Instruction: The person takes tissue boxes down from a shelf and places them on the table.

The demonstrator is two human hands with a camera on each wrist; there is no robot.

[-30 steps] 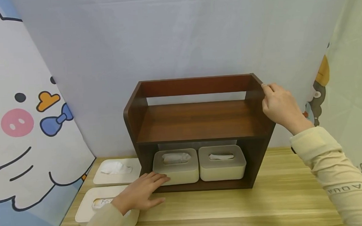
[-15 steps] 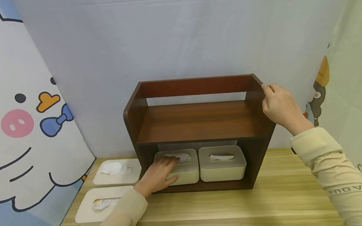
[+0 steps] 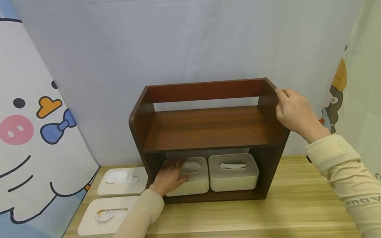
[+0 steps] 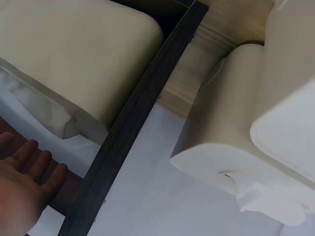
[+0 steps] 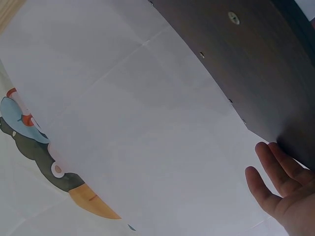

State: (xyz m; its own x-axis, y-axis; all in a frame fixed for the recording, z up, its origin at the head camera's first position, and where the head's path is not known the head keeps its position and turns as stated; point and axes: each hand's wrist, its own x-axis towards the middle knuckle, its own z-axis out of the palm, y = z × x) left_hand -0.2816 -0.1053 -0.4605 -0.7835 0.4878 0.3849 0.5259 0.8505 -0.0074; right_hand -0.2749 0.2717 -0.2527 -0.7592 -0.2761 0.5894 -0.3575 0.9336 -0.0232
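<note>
A dark brown two-tier desk shelf [image 3: 210, 128] stands on the table. In its lower compartment two cream tissue boxes sit side by side: a left tissue box [image 3: 193, 184] and a right tissue box [image 3: 234, 181], tissue showing in both slots. My left hand [image 3: 169, 175] reaches into the compartment, over the left part of the left box's top. In the left wrist view its fingers [image 4: 43, 164] are loosely extended; contact with the lid cannot be made out. My right hand [image 3: 295, 111] holds the top edge of the right side panel [image 5: 246, 59], thumb towards the inner side, fingers outside.
Left of the shelf are two more cream tissue boxes, a back one [image 3: 121, 187] and a front one [image 3: 102, 225]. The wood-grain table [image 3: 246, 219] extends in front of the shelf. A pale cloth wall [image 3: 190, 37] hangs behind it.
My left hand has moved right and deeper into the lower compartment, from the left box's front corner to above its top. My right hand and the shelf stay in place.
</note>
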